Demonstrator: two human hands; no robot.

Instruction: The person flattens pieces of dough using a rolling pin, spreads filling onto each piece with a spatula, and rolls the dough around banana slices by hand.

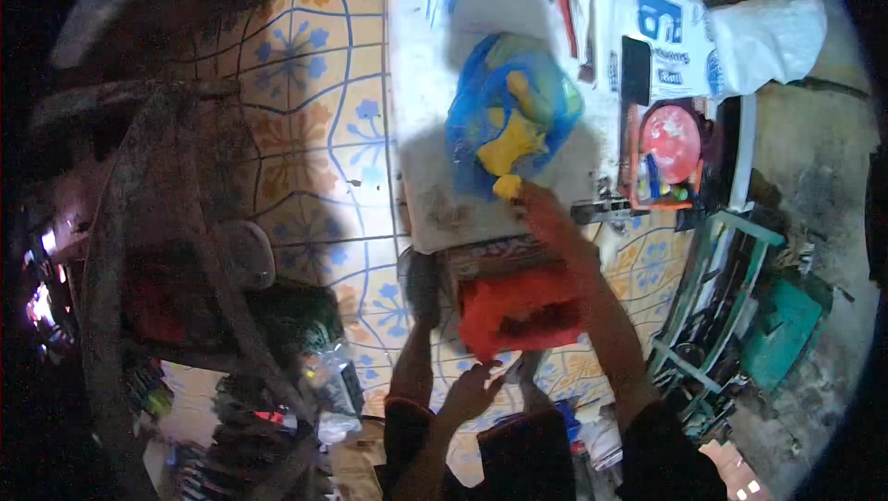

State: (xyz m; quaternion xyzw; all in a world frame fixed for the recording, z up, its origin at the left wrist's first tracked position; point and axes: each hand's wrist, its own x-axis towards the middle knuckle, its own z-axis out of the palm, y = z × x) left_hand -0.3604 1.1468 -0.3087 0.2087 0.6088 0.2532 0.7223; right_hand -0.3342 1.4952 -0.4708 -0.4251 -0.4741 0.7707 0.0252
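Note:
My right hand [538, 205] reaches out over the near part of a white tabletop [421, 196]. Its fingers are closed on a small yellow lump [507, 187] whose kind I cannot make out. Just beyond it lies a crumpled blue plastic bag [472, 122], spread open around yellow pieces [513, 142]. Nearer to me, below the table's front edge, is a red thing with a dark patch [481, 311], perhaps cloth or a bag. Close to its lower edge my left hand [472, 395] hangs with loosely stretched fingers and nothing visible in them.
At the table's right are a white printed sack [680, 57], a dark phone-like slab [635, 71] and an orange tray [638, 186] with a pink round thing [671, 142]. A red-handled tool [566, 15] lies far back. A green metal frame [717, 316] stands at right, patterned floor tiles [305, 66] at left.

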